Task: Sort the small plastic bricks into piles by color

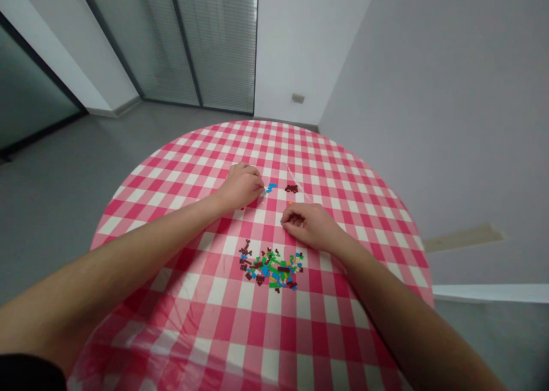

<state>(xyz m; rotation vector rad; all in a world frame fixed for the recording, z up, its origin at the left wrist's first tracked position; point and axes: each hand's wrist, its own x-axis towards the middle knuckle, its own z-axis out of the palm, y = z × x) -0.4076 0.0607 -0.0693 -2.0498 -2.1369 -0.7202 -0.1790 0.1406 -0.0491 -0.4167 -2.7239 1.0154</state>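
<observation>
My left hand (242, 185) rests over the middle of the table, fingers bent together and tips beside a small group of blue building bricks (271, 188). Whatever is between those fingers is hidden. Closer to me on the right, my right hand (312, 225) is curled, thumb and forefinger pinched; a tiny dark or bluish speck shows at the tips, too small to name. A cluster of dark brown bricks (291, 189) lies beyond it. Nearer my body spreads a loose pile of tiny mixed bricks (274, 270) in green, blue, brown and yellow.
A round table with a red-and-white checked cloth (266, 328) fills the middle, under a glossy clear cover. Small orange (290, 203) and red (242, 208) bits lie near my hands. Beyond the table stand glass partitions (214, 42) and a white wall (313, 42).
</observation>
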